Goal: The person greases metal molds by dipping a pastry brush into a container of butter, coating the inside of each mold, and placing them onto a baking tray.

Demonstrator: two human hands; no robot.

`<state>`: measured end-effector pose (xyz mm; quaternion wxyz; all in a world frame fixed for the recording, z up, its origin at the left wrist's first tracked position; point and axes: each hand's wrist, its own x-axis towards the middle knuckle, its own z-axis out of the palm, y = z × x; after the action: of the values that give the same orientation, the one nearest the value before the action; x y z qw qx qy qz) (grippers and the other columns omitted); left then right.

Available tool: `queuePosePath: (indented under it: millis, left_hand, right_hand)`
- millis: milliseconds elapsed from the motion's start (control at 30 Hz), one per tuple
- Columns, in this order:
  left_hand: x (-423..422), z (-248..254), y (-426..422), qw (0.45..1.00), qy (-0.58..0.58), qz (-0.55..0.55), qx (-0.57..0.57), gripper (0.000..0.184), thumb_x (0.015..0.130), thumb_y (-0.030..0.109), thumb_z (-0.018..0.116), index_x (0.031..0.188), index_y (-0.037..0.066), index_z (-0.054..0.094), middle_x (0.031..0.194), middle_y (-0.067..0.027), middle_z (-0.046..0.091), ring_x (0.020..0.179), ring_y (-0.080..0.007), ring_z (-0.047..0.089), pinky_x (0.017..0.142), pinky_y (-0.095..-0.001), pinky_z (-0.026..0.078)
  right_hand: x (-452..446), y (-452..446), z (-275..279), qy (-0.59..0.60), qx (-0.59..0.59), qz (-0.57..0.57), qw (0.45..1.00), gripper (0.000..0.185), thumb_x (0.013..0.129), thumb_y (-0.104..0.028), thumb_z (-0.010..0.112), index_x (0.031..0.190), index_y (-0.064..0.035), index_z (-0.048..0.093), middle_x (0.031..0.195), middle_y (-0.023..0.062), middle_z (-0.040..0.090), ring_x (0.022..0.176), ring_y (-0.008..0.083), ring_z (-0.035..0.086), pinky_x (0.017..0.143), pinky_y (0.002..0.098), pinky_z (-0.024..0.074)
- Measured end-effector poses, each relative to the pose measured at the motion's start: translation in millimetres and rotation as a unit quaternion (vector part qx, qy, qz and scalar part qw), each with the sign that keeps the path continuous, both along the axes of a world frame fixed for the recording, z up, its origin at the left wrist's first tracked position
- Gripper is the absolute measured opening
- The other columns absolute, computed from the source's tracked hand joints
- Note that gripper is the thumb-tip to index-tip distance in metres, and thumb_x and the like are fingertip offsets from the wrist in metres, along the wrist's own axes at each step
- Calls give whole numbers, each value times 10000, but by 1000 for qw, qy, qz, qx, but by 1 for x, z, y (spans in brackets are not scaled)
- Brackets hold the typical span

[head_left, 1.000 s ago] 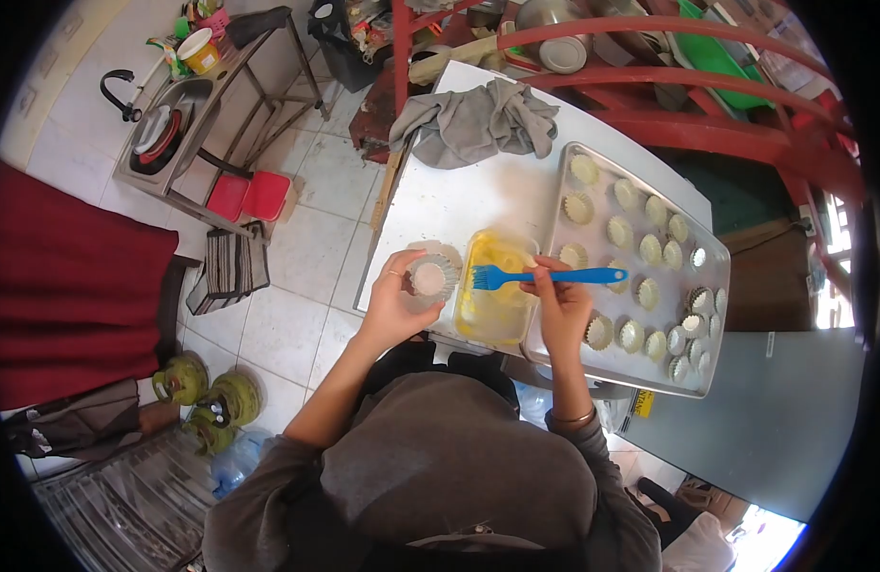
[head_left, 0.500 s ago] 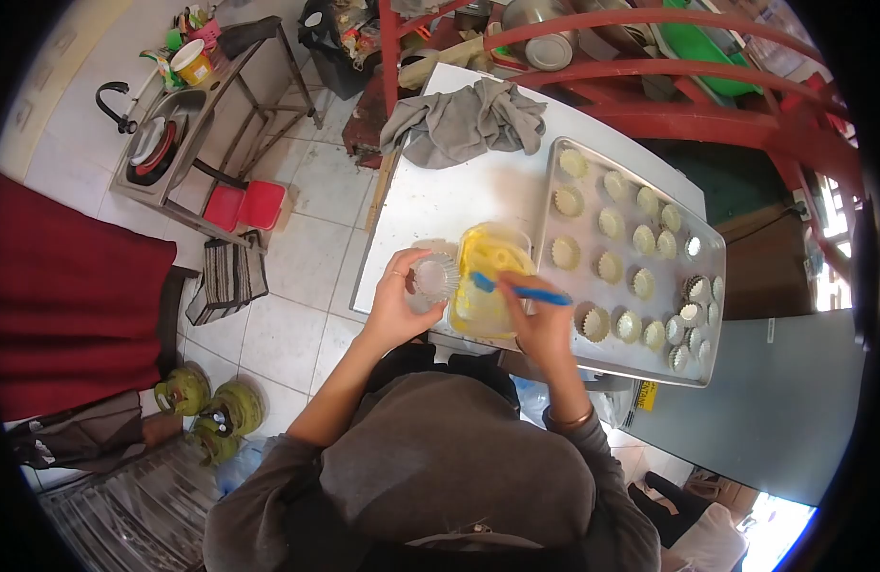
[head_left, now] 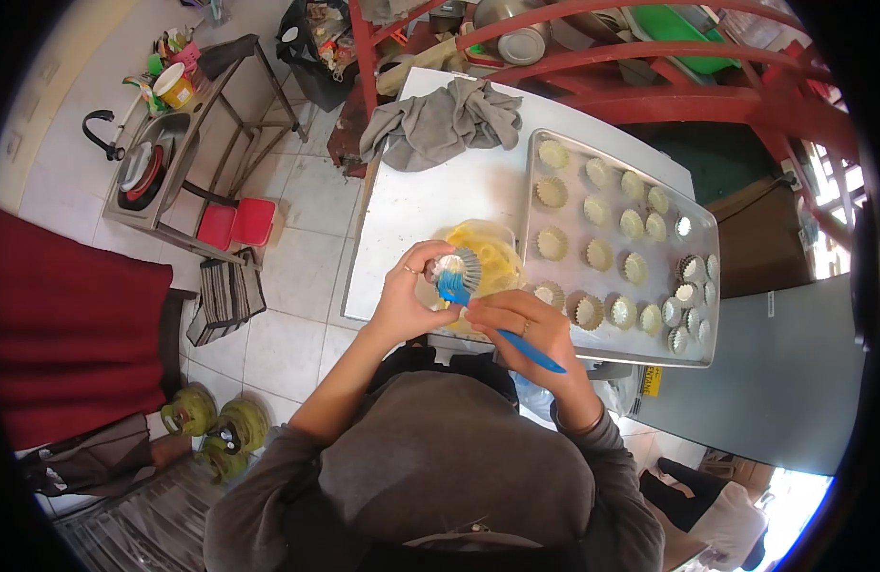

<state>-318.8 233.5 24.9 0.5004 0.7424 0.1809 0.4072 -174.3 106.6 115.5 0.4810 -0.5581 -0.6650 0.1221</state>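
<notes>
My left hand [head_left: 404, 291] grips a small fluted metal tart mould [head_left: 470, 271] by its rim, tilted toward me. In my right hand [head_left: 531, 334] is a blue pastry brush [head_left: 528, 351], its bristles touching the inside of the mould. Behind and below the mould stands a clear plastic tub [head_left: 505, 278] smeared with something yellow, partly hidden by my hands. To the right lies a large metal baking tray [head_left: 593, 286] with several fluted moulds set out on it, some clustered at its right end.
A crumpled grey cloth [head_left: 450, 124] lies on the far part of the white table [head_left: 388, 224]. Red metal rails [head_left: 650, 103] run behind it. A sink [head_left: 168, 129] and a red stool [head_left: 253, 221] are at the left, with green gas cylinders [head_left: 242, 424] on the floor.
The brush has moved from the yellow tub leftward into the mould. My left hand has raised and tilted the mould in front of the tub. The whole view has shifted slightly.
</notes>
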Motion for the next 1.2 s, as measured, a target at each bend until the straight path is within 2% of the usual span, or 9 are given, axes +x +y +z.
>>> queuePosePath:
  millis: [300, 400, 600, 667, 800, 867, 1000, 1100, 1200]
  left_hand:
    - [-3, 15, -2, 999, -2, -19, 47, 657, 586, 53, 771, 1198, 74, 529, 1161, -109, 584, 930, -187, 575, 758, -273, 454]
    - [-1, 18, -4, 999, -19, -16, 38, 646, 591, 53, 769, 1191, 69, 533, 1168, -113, 585, 943, -190, 576, 762, -278, 454]
    - [1, 18, -4, 999, -20, -19, 16, 638, 604, 46, 772, 1189, 46, 517, 1127, -100, 576, 948, -173, 558, 791, -279, 447]
    - [-1, 21, -6, 999, 2, -43, -13, 653, 629, 5, 764, 1214, 9, 475, 1116, -88, 552, 1047, -163, 537, 869, -292, 438]
    - [1, 24, -8, 998, 4, -12, -55, 655, 612, 37, 776, 1202, 27, 491, 1096, -86, 563, 970, -155, 540, 821, -282, 444]
    - [7, 23, -9, 997, -32, 21, -65, 630, 581, 93, 786, 1161, 58, 542, 1058, -80, 583, 830, -154, 544, 733, -267, 450]
    - [0, 34, -9, 1000, 5, -5, 25, 628, 589, 73, 780, 1169, 52, 539, 1107, -90, 584, 909, -166, 558, 774, -270, 446]
    - [-1, 32, -6, 998, 1, -18, 52, 634, 596, 60, 779, 1181, 48, 536, 1153, -102, 586, 1008, -184, 573, 818, -277, 444]
    - [0, 30, 1, 998, -8, -8, 69, 630, 591, 77, 780, 1180, 67, 554, 1163, -119, 597, 1003, -221, 592, 795, -287, 469]
  right_hand:
    - [10, -4, 24, 68, -43, 40, 996, 159, 749, 2, 707, 898, -38, 669, 906, 95, 685, 820, 260, 662, 705, 319, 528]
    - [12, 4, 22, -4, 29, -50, 998, 159, 753, 8, 707, 899, -39, 665, 897, 93, 687, 805, 253, 660, 689, 311, 524]
    - [15, -1, 32, 89, -32, 4, 996, 178, 743, 22, 705, 903, -45, 668, 899, 99, 683, 784, 254, 656, 676, 314, 522]
    - [15, 8, 25, 15, 13, -23, 1000, 179, 742, 26, 705, 905, -38, 669, 898, 105, 680, 782, 255, 654, 679, 318, 523]
    - [14, 7, 19, -57, 94, -72, 991, 169, 747, 33, 696, 903, -24, 668, 896, 112, 677, 786, 265, 653, 692, 326, 525]
    - [6, 0, 25, -49, 46, 0, 998, 158, 750, 33, 692, 897, -22, 666, 893, 111, 677, 795, 272, 655, 700, 330, 526]
    - [23, -6, 25, 115, -50, 12, 992, 137, 760, 24, 687, 886, -26, 669, 883, 107, 678, 801, 275, 658, 705, 326, 528]
    - [18, 6, 19, 8, 50, -42, 998, 119, 766, 22, 686, 874, -24, 673, 879, 110, 680, 794, 269, 660, 702, 321, 528]
    - [13, -4, 34, 54, -47, 52, 996, 112, 764, 25, 684, 865, -22, 672, 884, 111, 683, 795, 271, 660, 696, 322, 528]
